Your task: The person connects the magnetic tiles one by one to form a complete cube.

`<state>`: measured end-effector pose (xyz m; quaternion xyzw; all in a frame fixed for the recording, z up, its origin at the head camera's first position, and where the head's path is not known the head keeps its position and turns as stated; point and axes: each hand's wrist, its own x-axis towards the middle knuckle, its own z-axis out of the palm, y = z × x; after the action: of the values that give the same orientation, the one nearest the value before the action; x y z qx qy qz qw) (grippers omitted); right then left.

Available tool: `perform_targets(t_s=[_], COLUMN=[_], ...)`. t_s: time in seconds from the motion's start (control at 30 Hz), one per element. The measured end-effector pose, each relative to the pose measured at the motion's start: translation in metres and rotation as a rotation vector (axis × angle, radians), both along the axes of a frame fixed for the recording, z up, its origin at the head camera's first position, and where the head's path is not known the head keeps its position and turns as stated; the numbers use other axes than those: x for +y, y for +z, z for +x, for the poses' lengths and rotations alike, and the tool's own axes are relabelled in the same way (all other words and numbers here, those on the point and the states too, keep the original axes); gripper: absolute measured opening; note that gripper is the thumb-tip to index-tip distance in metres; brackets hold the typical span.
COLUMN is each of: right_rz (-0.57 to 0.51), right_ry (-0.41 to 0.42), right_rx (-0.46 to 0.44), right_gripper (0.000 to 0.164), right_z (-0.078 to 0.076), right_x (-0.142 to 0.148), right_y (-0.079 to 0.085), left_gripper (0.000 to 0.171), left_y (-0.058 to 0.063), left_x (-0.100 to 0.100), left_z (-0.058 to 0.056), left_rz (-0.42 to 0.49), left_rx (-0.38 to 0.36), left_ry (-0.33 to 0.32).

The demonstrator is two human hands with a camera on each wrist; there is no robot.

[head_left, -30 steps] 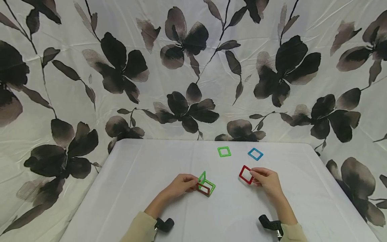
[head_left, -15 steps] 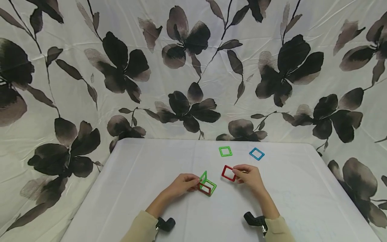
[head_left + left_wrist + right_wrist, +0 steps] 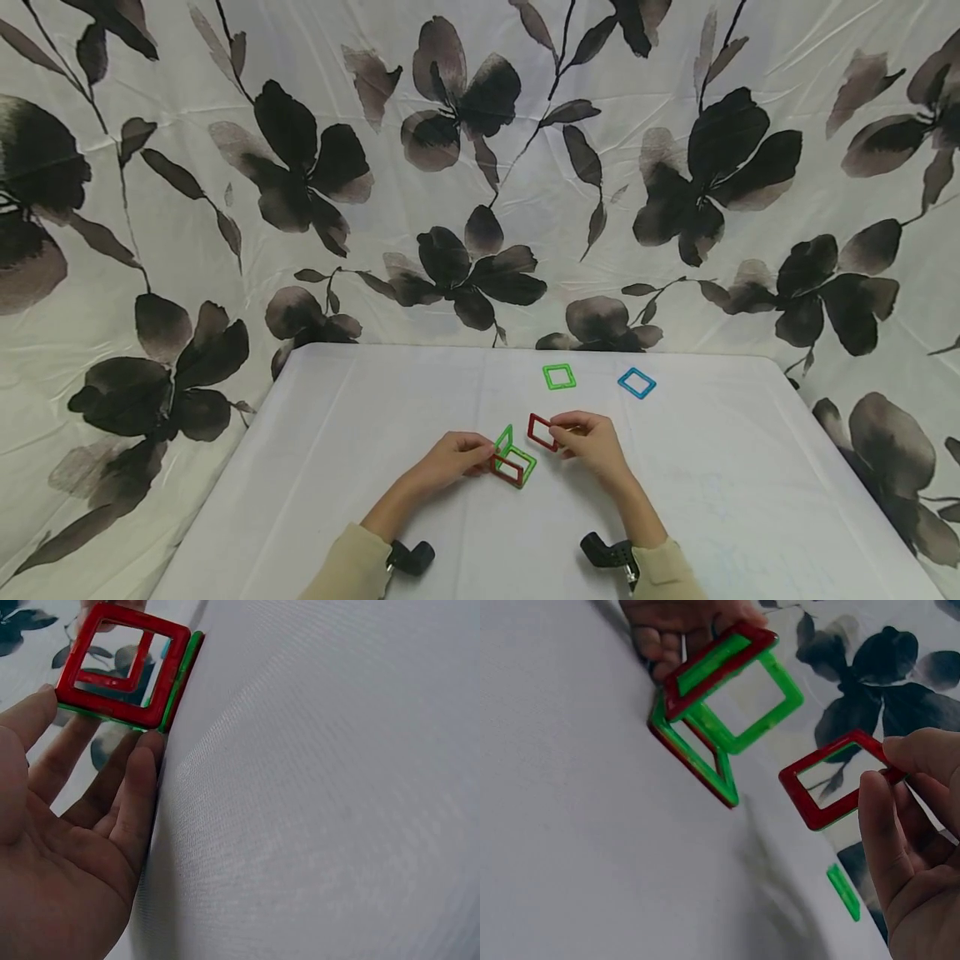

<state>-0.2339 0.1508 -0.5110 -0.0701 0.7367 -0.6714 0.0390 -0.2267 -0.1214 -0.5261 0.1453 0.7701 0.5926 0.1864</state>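
Note:
Three square magnetic tiles with open middles are joined on the white table: a green base tile (image 3: 531,467), a green upright tile (image 3: 512,435) and a red upright tile (image 3: 112,711). My left hand (image 3: 453,457) holds this piece at its left corner, thumb and fingers at the tile edges. Just right of it, my right hand (image 3: 596,443) pinches another red magnetic tile (image 3: 799,799) between thumb and fingers by its right side. That tile is raised and tilted, with a gap between it and the joined piece in the right wrist view.
Farther back on the table (image 3: 375,392) lie a loose green tile (image 3: 558,387) and a blue tile (image 3: 627,390) to its right. Behind the table's back edge hangs a floral cloth (image 3: 465,275). Each wrist carries a black camera mount (image 3: 411,558).
My right hand has moved left with the red tile, bringing it close to the joined piece, and the tile has turned more edge-on. My left hand stays in place.

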Motion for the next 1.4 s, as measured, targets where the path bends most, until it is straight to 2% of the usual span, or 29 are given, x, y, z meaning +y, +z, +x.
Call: perform_targets(t_s=[0.33,0.4,0.47,0.57,0.63,0.7,1.2,1.4], right_rz=[0.009,0.014,0.017,0.024,0.027,0.027,0.026,0.041], right_ry=[0.075,0.095,0.108,0.111,0.106,0.103,0.115,0.123], right_rx=[0.010,0.023,0.028,0.027,0.016,0.007,0.012,0.019], right_gripper=[0.021,0.021,0.020,0.019,0.019,0.019,0.019,0.017], right_z=[0.002,0.006,0.010,0.016,0.017,0.016,0.018,0.019], right_x=[-0.011,-0.013,-0.015,-0.019,-0.019,-0.020,-0.021,-0.020], right_y=[-0.002,0.005,0.013,0.022,0.022,0.020,0.017,0.016], left_gripper=[0.028,0.027,0.026,0.026,0.027,0.028,0.029,0.030], left_y=[0.002,0.004,0.011,0.011,0.009,0.000,-0.003,-0.001], left_x=[-0.001,0.000,0.000,0.001,0.000,0.000,0.000,0.001], left_z=[-0.001,-0.001,0.002,0.001,0.001,-0.003,-0.004,-0.002], left_rz=[0.002,-0.005,-0.005,-0.012,-0.016,-0.026,-0.037,-0.051], left_rx=[-0.023,-0.022,-0.023,-0.019,-0.017,-0.014,0.000,0.010], left_ry=[-0.020,-0.021,-0.022,-0.028,-0.033,-0.040,-0.059,-0.047])
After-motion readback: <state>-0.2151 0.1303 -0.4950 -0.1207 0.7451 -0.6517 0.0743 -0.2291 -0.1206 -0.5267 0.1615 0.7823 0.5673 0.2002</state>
